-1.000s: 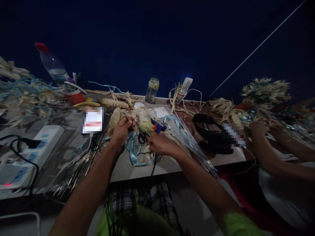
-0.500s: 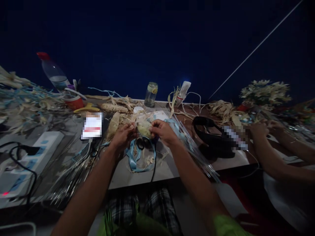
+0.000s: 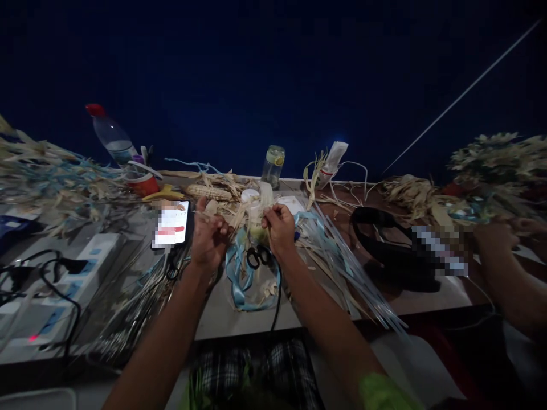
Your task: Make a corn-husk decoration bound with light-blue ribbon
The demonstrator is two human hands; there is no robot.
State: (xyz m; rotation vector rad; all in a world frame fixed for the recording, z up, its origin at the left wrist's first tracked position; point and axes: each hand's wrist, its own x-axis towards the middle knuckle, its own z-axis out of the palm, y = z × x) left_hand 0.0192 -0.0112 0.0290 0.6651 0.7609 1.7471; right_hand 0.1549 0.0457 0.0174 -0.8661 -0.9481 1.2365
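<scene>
My right hand (image 3: pixel 280 229) pinches a pale, translucent strip of corn husk (image 3: pixel 266 195) between thumb and fingers, the strip standing up above them. To its left is my left hand (image 3: pixel 208 238), held apart with its fingers curled inward. A thin pale strand (image 3: pixel 204 215) shows by the left fingertips, too blurred to name surely. Between and below the hands lie black-handled scissors (image 3: pixel 258 257) and a loop of light blue ribbon (image 3: pixel 236 290). A yellowish, rounded piece (image 3: pixel 257 232) sits just behind the scissors, partly covered by the right hand.
A lit phone (image 3: pixel 171 225), a power strip (image 3: pixel 92 273) and a bundle of thin wires (image 3: pixel 141 302) lie left. Behind stand a glass jar (image 3: pixel 274 165) and a corn cob (image 3: pixel 209 192). Clear rods (image 3: pixel 363 285) and a black headset (image 3: pixel 384 250) are right, beside another person's arm (image 3: pixel 508 262).
My hands have drawn apart, the left moving away from the rounded piece. The husk strip now stands up in my right hand. The whole view has shifted slightly.
</scene>
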